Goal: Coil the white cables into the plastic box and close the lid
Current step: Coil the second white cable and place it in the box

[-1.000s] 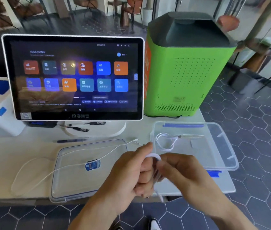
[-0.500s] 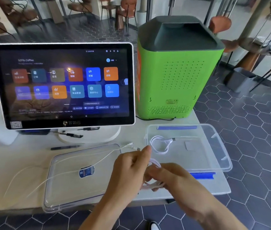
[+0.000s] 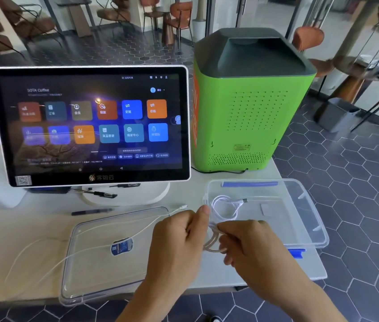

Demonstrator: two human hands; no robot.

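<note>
Smooth white table [image 3: 32, 219]; both hands pinch looped white cable [image 3: 211, 246]

We can read "SOTA Coffee" at the top left of the touchscreen [image 3: 88, 126], and its bottom bezel has the logo 客如云. Some tiles are legible: 会员, 交班, 日结, 商家中心. The QR sticker [image 3: 23, 180] and the green machine's label [image 3: 242, 147] are too blurry for us.

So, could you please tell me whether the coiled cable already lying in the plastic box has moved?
No. The coiled cable lies at the left end of the plastic box as before, its plug pointing right toward the pale label.
</note>
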